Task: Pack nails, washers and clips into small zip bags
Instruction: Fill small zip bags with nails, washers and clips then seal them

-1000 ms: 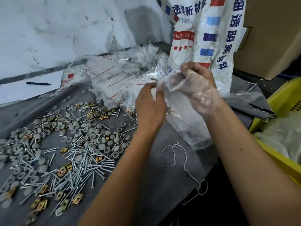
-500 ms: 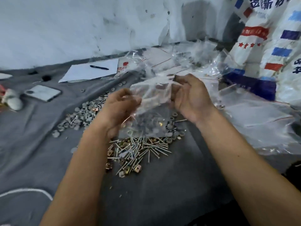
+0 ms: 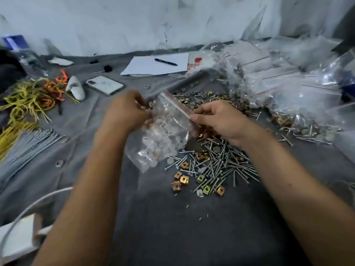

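Both forearms reach forward from the bottom corners and meet over the middle of the grey cloth-covered desk (image 3: 172, 227); between the hands hangs a small clear zip bag (image 3: 163, 135), tilted, its red-lined mouth uppermost and running from upper left down to the right. The left hand (image 3: 126, 110) is seen from the back, wrist bent slightly inward, its fingers curled and pinching the bag's upper left edge; the fingertips themselves are blurred. The right hand (image 3: 221, 120) lies with its back up and knuckles toward the camera, thumb and forefinger pinching the right end of the zip strip. The bag is already part full; round grey washers and a few nails show through the plastic, and its lower corner droops toward the desk.

Just below and right of the bag lies a loose heap of nails (image 3: 221, 162), with brass-coloured clips (image 3: 184, 179) scattered along its near edge; more washers (image 3: 192, 96) are strewn beyond the hands. To the right sits a pile of filled bags (image 3: 278, 81). Farther back lies a sheet of paper (image 3: 149, 66) with a pen (image 3: 166, 62) on it; to the left are a phone (image 3: 104, 85), a tangle of yellow and orange ties (image 3: 30, 96) and a bundle of grey rods (image 3: 28, 146).
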`<action>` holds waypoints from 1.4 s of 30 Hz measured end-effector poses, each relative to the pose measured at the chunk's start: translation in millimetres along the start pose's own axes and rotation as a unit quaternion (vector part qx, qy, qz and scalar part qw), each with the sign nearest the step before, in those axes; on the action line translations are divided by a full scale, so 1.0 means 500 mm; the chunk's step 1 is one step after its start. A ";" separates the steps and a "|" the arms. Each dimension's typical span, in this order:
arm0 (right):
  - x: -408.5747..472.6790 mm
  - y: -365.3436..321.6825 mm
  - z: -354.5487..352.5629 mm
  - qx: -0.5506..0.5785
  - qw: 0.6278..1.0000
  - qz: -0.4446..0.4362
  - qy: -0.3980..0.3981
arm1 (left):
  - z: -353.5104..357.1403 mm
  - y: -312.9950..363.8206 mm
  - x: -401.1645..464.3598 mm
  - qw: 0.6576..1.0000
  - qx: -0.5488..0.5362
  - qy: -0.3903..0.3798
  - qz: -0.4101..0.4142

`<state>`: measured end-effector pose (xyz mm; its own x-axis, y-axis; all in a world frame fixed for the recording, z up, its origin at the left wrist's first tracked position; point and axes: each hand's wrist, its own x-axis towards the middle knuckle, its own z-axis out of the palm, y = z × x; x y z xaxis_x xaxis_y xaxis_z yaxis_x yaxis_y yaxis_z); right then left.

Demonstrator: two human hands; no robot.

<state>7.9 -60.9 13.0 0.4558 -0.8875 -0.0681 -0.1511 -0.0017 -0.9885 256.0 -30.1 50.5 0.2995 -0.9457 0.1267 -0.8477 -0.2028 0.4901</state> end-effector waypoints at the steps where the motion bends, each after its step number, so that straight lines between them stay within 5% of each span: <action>1: 0.001 0.003 0.002 -0.012 0.999 -0.021 0.038 | 0.028 0.017 -0.011 0.995 -0.011 0.101 -0.006; 4: 0.009 0.018 0.004 -0.138 0.971 -0.106 0.163 | 0.117 0.076 -0.055 0.952 -0.177 0.248 0.036; 9: 0.007 0.044 0.014 -0.228 0.923 -0.212 0.228 | 0.194 0.114 -0.076 0.943 -0.272 0.180 0.061; 16: -0.001 0.047 0.014 -0.262 0.902 -0.243 0.244 | 0.206 0.102 -0.066 0.922 -0.378 0.085 0.003; 24: -0.011 0.039 0.002 -0.279 0.916 -0.205 0.203 | 0.186 0.102 -0.081 0.946 -0.314 0.019 0.075; 30: -0.013 0.038 -0.029 -0.285 0.895 -0.147 0.311 | 0.156 0.085 -0.086 0.950 -0.270 0.137 0.080; 36: -0.016 0.035 -0.028 -0.323 0.918 -0.172 0.150 | 0.144 0.091 -0.095 0.929 -0.266 0.239 0.099; 42: -0.021 0.033 -0.070 -0.443 0.890 -0.107 -0.005 | 0.120 0.091 -0.101 0.901 -0.158 0.381 0.132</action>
<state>-30.0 -67.9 1.9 0.5644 -0.8191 0.1025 -0.6901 -0.5363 -0.4859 176.0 -6.7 14.3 0.4212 -0.4772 0.7713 -0.8023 0.2007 0.5622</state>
